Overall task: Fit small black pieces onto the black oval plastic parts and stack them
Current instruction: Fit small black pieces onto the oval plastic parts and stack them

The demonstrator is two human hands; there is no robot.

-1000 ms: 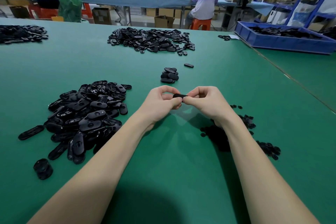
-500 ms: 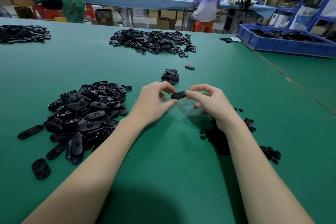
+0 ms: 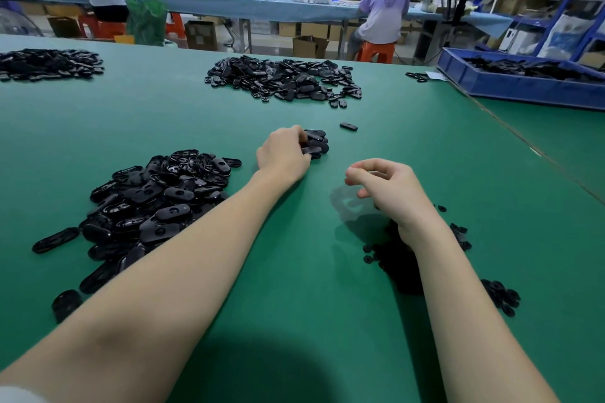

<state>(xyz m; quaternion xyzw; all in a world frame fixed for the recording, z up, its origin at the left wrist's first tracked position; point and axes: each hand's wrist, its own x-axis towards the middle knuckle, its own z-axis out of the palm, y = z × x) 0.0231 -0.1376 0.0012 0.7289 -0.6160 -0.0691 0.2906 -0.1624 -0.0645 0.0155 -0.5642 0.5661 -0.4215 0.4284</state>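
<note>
— Where does your left hand (image 3: 284, 154) sit?

— At twelve o'clock on the green table (image 3: 294, 304), your fingers curl round an oval part (image 3: 312, 150), setting it on the small stack (image 3: 317, 140), likely so finished pieces stay apart from the loose ovals (image 3: 157, 203) at nine o'clock.

— And your right hand (image 3: 389, 191)?

— It hovers at two o'clock, fingers loosely curled and holding nothing, above the small black pieces (image 3: 393, 258) at four o'clock; they lie on that side, probably so your next pick is short.
</note>
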